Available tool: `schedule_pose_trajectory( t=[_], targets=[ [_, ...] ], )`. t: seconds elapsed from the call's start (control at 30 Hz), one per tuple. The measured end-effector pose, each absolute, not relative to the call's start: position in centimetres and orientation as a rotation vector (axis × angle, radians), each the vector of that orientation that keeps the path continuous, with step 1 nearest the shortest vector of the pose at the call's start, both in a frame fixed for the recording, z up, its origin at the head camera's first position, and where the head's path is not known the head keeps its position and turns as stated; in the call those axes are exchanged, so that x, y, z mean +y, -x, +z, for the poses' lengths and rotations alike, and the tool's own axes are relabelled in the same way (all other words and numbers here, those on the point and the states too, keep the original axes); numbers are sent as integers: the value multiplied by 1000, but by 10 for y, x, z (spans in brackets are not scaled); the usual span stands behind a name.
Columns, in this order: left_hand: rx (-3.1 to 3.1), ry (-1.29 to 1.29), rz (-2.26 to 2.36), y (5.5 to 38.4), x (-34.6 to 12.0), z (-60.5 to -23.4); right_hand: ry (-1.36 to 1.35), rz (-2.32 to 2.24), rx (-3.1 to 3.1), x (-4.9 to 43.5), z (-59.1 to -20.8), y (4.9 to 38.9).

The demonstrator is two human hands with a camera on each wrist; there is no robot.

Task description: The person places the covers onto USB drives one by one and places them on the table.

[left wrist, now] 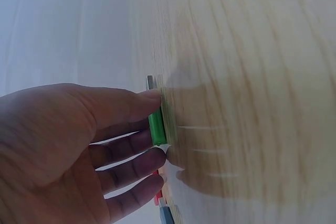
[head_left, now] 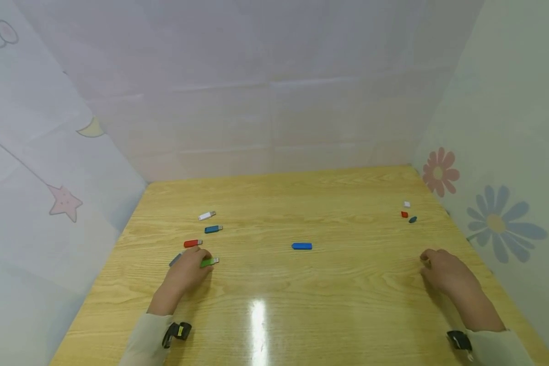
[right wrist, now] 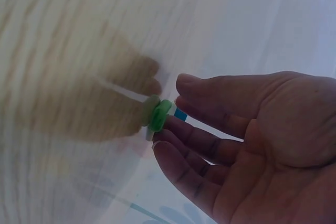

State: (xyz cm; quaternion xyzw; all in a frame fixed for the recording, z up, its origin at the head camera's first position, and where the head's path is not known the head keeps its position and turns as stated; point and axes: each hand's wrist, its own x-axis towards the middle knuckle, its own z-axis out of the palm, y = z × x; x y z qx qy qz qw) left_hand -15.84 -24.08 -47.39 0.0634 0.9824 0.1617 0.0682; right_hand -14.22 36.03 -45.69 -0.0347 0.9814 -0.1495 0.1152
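Observation:
My left hand (head_left: 188, 269) is at the left of the wooden table, its thumb and fingers pinching a green USB stick (left wrist: 157, 127) with a bare metal plug. Just beyond it lie a red USB stick (head_left: 192, 243) and a grey-blue USB stick (head_left: 176, 259), the latter partly covered by the hand. On the right side, my right hand (head_left: 447, 272) has its fingers loosely bent and the thumb apart from them. Near those fingertips a small green cap (right wrist: 159, 116) stands on the table in the right wrist view; the hand hides it from the head view.
A white USB stick (head_left: 206, 216) and a blue-teal one (head_left: 213, 229) lie farther back on the left. Mid-table is a blue USB stick (head_left: 302, 246). White (head_left: 407, 204), red (head_left: 404, 214) and dark teal (head_left: 413, 219) caps lie at the right. Printed sheets surround the table (head_left: 274, 198).

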Motion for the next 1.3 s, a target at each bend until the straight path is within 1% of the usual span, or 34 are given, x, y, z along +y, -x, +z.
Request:
schedule_pose_trajectory(
  t=[0.4,0.73,1.07,1.3],
  targets=[
    [2979,-204,484,158,-239,-473,89,-434,2852,367,-464,148],
    [2966,-188,521,161,-239,-473,68,-414,2826,364,-459,148],
    [2942,-159,577,162,-238,-473,93,-521,2905,366,-463,149],
    [2966,-188,593,162,-235,-470,101,-553,2967,357,-459,147]
  ],
)
